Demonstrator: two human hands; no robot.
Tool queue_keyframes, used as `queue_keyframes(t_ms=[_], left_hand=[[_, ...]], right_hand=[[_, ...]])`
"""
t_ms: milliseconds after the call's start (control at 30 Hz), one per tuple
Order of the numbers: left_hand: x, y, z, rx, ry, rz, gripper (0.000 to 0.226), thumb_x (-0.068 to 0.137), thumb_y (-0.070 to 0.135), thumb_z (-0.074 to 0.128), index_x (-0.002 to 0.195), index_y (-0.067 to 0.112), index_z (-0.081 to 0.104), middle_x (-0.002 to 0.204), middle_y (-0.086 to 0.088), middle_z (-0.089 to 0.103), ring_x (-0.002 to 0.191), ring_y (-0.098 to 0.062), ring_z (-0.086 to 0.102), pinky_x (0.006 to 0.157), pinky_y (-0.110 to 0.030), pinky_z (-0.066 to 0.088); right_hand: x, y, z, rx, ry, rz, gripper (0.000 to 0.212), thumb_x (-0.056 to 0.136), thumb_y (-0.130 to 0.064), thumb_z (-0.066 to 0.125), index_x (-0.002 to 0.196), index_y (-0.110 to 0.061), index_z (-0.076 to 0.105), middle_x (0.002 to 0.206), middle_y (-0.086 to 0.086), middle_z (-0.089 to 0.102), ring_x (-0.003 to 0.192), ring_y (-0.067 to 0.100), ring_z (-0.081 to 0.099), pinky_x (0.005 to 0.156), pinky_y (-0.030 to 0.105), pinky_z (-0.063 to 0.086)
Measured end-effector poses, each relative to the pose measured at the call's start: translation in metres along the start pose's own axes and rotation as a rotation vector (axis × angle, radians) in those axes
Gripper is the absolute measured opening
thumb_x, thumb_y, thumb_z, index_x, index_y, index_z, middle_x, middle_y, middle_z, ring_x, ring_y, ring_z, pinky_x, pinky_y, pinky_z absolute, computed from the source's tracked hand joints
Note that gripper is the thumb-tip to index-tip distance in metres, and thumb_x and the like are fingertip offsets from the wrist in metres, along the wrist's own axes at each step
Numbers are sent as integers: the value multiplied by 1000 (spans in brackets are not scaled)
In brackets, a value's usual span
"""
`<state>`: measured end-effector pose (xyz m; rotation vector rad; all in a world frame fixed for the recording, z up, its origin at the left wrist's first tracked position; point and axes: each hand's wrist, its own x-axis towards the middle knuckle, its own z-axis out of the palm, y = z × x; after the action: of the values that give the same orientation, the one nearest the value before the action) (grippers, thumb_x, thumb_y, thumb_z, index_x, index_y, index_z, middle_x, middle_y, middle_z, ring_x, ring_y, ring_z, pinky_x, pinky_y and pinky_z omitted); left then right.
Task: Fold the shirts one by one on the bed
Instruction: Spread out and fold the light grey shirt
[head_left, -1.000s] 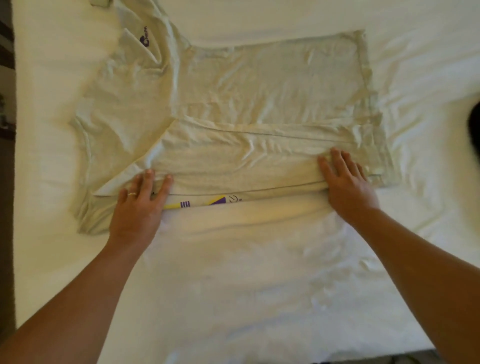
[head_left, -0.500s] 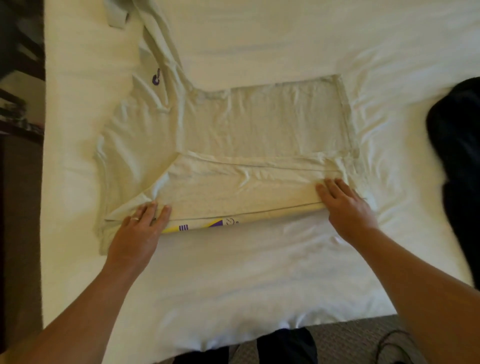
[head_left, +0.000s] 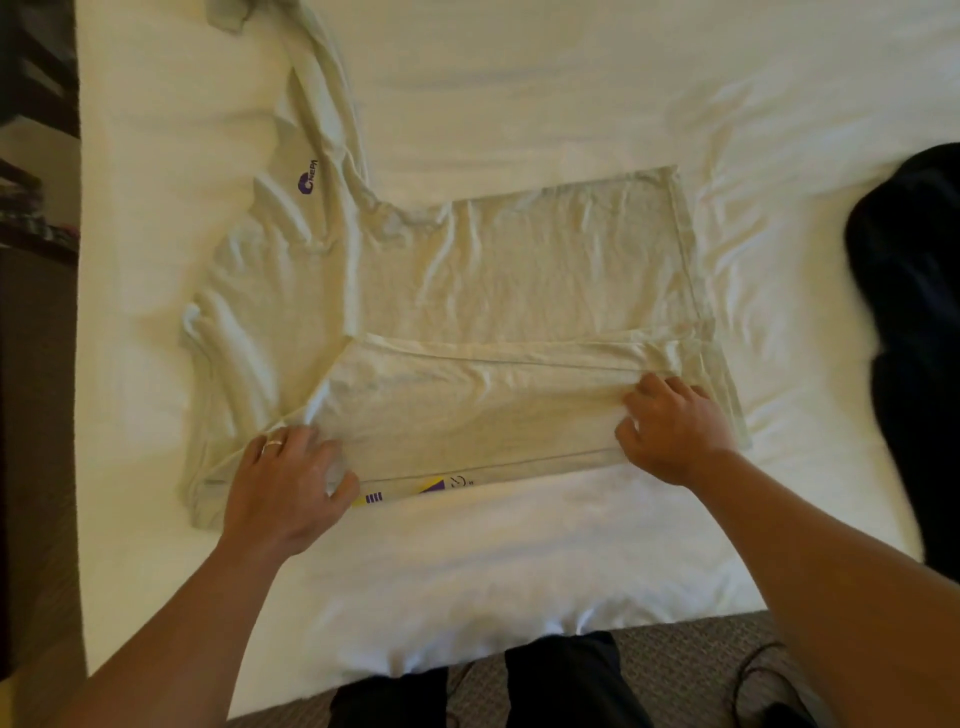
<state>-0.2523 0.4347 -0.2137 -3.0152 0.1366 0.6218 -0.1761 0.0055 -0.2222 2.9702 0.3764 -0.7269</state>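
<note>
At the near edge of the bed (head_left: 467, 571), the left hand (head_left: 285, 488) and right hand (head_left: 675, 431) each curl their fingers into the pale shirt (head_left: 519, 270) at its folded near strip — an uneven pull could skew the fold, while the far sleeve lies unfolded.

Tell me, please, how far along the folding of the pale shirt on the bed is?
Done: the near side of the pale shirt is folded lengthwise over its body. In hand: the left hand and right hand both grip that folded strip's ends, fingers curled into the cloth. Left: the far sleeve with the purple logo lies unfolded, and the shirt is not folded crosswise. A dark garment waits at the bed's right edge.
</note>
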Motion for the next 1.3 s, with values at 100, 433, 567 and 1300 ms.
queue_keyframes(t_ms=[100, 433, 567, 1300], left_hand=[[40, 4, -7, -6, 28, -50, 47, 84, 48, 42, 84, 11, 70, 89, -9, 58, 75, -34, 59, 66, -44, 45], [220, 17, -70, -123, 203, -14, 26, 89, 22, 63, 113, 10, 67, 110, -11, 60, 94, -36, 59, 75, -45, 46], [272, 18, -82, -19, 211, 73, 52, 85, 12, 64, 136, 14, 56, 143, -12, 52, 130, -38, 48, 99, -53, 40], [185, 17, -65, 252, 600, -5, 12, 80, 6, 61, 88, 14, 57, 85, -7, 51, 85, -34, 51, 77, -44, 28]], right_hand=[[37, -2, -18, 35, 46, 20, 31, 94, -31, 45, 100, -12, 68, 109, 8, 65, 102, 29, 60, 87, 43, 50], [198, 4, -85, 174, 167, 91, 31, 97, -8, 44, 125, -13, 57, 124, 9, 56, 100, 36, 61, 72, 37, 43], [235, 13, -97, 167, 122, 84, 57, 97, -8, 49, 150, -22, 35, 151, 6, 35, 94, 43, 63, 79, 44, 50], [146, 49, -70, 47, 246, 233, 23, 88, -2, 50, 109, -6, 58, 114, 15, 52, 97, 39, 58, 68, 40, 46]])
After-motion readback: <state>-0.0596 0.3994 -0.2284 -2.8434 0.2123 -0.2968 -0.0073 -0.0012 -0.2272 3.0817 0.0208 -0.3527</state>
